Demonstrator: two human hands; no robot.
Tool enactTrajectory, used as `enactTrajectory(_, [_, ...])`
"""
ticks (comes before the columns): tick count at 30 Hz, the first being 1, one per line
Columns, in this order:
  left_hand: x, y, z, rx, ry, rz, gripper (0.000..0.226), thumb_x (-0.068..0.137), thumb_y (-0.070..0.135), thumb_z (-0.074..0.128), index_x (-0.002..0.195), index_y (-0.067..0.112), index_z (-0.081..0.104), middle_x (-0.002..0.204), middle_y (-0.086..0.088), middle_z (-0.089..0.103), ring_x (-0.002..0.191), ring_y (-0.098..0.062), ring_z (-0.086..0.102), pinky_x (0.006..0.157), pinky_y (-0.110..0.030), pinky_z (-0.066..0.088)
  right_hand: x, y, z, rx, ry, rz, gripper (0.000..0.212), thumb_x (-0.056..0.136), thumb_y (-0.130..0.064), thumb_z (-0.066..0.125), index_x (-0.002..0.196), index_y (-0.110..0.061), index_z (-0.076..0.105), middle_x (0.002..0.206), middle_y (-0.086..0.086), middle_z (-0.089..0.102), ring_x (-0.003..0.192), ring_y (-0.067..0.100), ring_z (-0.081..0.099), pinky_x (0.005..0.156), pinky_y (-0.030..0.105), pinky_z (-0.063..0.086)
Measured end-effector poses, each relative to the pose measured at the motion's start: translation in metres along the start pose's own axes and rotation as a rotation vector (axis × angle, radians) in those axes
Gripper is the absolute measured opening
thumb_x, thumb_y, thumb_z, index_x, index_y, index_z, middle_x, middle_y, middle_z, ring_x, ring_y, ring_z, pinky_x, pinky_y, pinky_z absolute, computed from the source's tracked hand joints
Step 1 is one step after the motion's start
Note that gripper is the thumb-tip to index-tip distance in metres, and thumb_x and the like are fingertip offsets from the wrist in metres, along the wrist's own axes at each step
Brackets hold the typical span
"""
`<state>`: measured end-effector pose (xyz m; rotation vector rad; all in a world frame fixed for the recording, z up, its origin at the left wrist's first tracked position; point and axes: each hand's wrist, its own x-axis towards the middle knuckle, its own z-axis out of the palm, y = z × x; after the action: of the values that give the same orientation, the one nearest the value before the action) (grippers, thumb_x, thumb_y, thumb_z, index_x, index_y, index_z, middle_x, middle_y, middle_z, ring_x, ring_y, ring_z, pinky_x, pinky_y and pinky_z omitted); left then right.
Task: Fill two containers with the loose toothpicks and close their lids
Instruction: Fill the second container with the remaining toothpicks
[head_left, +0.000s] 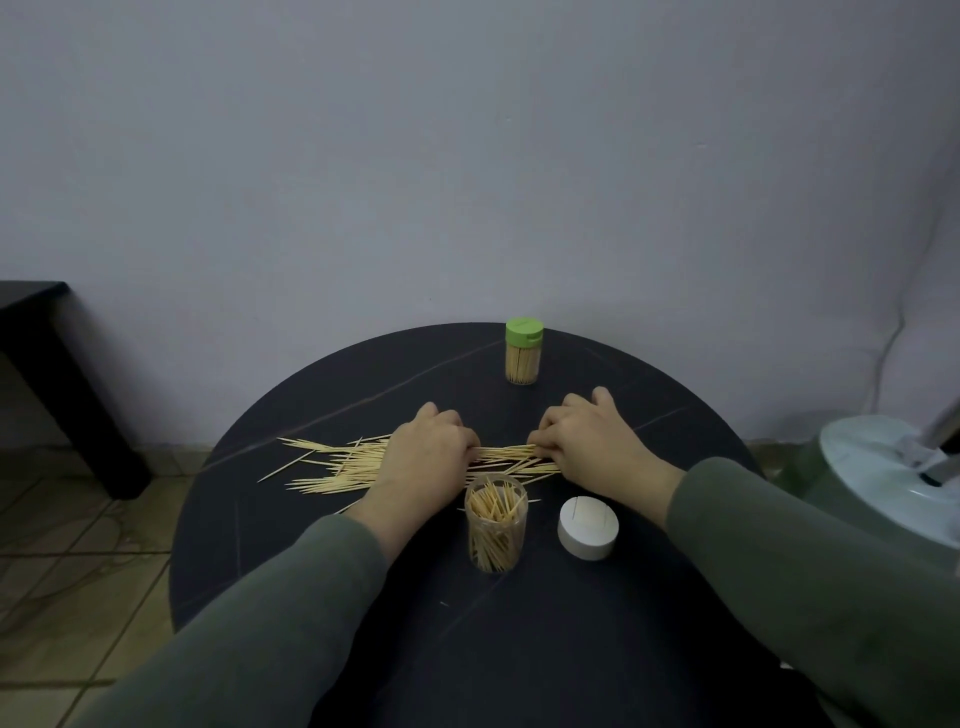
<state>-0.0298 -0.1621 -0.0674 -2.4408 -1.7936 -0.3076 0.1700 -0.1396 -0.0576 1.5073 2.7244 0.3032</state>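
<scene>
Loose toothpicks (337, 465) lie scattered across the middle of the round dark table (322, 561). My left hand (423, 457) and my right hand (592, 447) both rest on the pile with curled fingers, each pinching one end of a small bundle of toothpicks (506, 453) between them. Just in front stands an open clear container (496, 525), partly full of toothpicks. Its white lid (588, 527) lies to the right of it. A second container with a green lid (523, 351), closed and full, stands at the far edge.
A wall rises right behind the table. A dark piece of furniture (62, 384) stands at the left on the tiled floor. A white and green appliance (883, 483) sits close to the table's right edge.
</scene>
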Motion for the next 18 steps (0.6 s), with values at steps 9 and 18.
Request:
enactTrajectory(9, [0.000, -0.001, -0.001, -0.007, 0.005, -0.015, 0.030, 0.099, 0.037, 0.048, 0.125, 0.029, 0.061, 0.121, 0.006, 0.057, 0.105, -0.012, 0.045, 0.085, -0.029, 0.047, -0.011, 0.003, -0.005, 0.074, 0.141, 0.046, 0.029, 0.100, -0.037, 0.045, 0.124, -0.034, 0.062, 0.121, -0.010, 0.059, 0.110, 0.013, 0.047, 0.095, 0.038, 0.025])
enactTrajectory(18, [-0.004, -0.006, -0.010, -0.108, 0.047, -0.101, 0.027, 0.097, 0.037, 0.051, 0.120, 0.034, 0.065, 0.116, 0.010, 0.059, 0.103, -0.010, 0.043, 0.083, -0.025, 0.042, -0.017, 0.004, -0.010, 0.696, 0.149, 0.288, 0.025, 0.091, -0.041, 0.059, 0.113, -0.032, 0.070, 0.095, -0.014, 0.063, 0.098, 0.009, 0.054, 0.101, 0.043, 0.036])
